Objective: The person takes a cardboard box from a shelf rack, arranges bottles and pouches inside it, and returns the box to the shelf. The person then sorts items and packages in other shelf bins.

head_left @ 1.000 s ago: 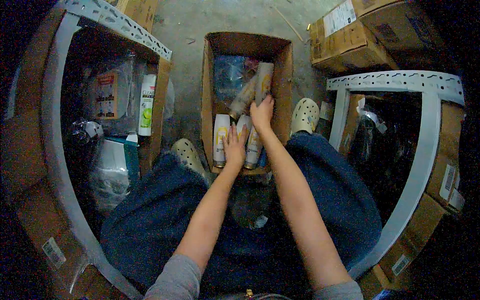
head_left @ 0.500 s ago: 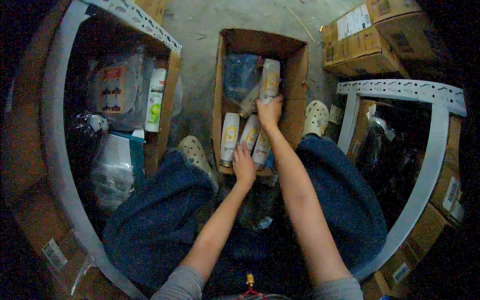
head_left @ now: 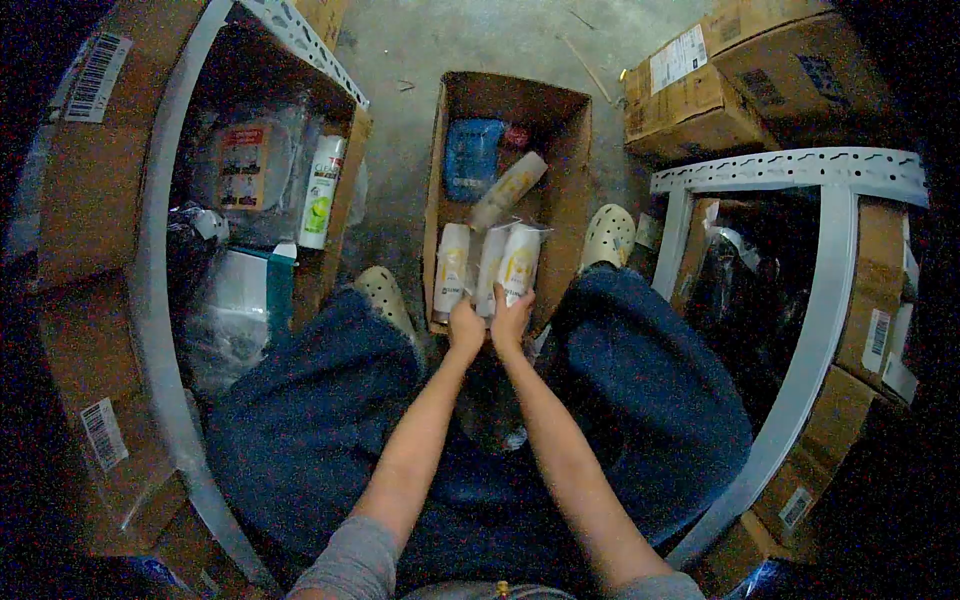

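An open cardboard box [head_left: 568, 125] stands on the floor between my feet. My right hand [head_left: 512, 315] is closed round the lower end of a white bottle [head_left: 521, 258] with a yellow print, at the box's near end. My left hand [head_left: 466, 325] is closed at the bottom of the left white bottle [head_left: 452, 265]. Between them lies another white bottle [head_left: 491, 262]. Farther in, a wrapped bottle [head_left: 508, 190] lies slanted beside a blue package [head_left: 472, 158]. A small red item [head_left: 516, 136] shows near the far wall.
White metal shelf frames [head_left: 170, 260] [head_left: 815, 290] flank my legs. On the left shelf are a green-and-white bottle [head_left: 321, 192] and wrapped goods. Taped cartons [head_left: 690, 100] are stacked at the back right. My shoes [head_left: 607, 238] stand beside the box.
My right hand has drawn its bottle back from the box's middle to the near end. My left hand has shifted left and down, off the middle bottles to the left bottle's base.
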Demonstrator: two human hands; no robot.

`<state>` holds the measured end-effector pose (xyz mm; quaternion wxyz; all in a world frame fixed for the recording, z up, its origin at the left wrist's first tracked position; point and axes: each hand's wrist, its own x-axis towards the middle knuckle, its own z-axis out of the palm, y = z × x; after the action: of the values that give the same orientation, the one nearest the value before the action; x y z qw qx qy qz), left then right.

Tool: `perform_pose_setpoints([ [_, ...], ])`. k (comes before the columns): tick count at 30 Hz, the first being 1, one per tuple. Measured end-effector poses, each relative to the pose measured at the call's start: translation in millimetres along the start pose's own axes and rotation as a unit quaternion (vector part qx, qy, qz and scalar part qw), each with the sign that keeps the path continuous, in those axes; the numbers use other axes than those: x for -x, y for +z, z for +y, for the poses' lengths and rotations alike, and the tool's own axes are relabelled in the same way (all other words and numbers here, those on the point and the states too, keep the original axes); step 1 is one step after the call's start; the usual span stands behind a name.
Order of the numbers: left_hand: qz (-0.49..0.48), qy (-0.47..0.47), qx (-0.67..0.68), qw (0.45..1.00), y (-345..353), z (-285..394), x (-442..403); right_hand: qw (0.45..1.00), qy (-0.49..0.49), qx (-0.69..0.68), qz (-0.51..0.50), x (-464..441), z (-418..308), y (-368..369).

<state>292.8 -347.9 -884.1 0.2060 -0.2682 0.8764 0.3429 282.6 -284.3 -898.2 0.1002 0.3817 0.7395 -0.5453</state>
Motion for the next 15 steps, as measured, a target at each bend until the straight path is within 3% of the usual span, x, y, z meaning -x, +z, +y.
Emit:
perform_pose_setpoints([
  [1,0.023,-0.06,0.017,0.998,4,-4,-7,0.996,-0.05,0.076,0.011,-3,12,0],
  [2,0.023,-0.06,0.014,0.998,23,-30,-25,0.983,-0.099,0.151,0.022,-5,19,0],
  [4,0.085,0.007,0.147,0.986,67,-89,-66,0.976,-0.106,0.191,0.013,-3,25,0],
  [5,-0.022,-0.104,0.419,0.902,-2,-9,-35,0.966,-0.116,0.232,0.005,-4,27,0],
  [6,-0.024,-0.104,0.42,0.901,2,-9,-46,0.966,-0.115,0.233,0.006,-5,27,-1],
  [8,-0.075,-0.082,0.538,0.836,-1,4,-58,0.963,-0.12,0.241,0.012,-5,27,-1],
  [9,-0.057,-0.102,0.452,0.884,-15,24,-52,0.963,-0.119,0.241,0.012,-6,28,-1],
  [12,-0.068,-0.06,0.513,0.854,-23,44,-63,0.963,-0.143,0.225,0.036,-15,27,-2],
  [15,-0.061,-0.025,0.517,0.854,-29,67,-82,0.965,-0.127,0.229,-0.017,-21,10,-7],
])
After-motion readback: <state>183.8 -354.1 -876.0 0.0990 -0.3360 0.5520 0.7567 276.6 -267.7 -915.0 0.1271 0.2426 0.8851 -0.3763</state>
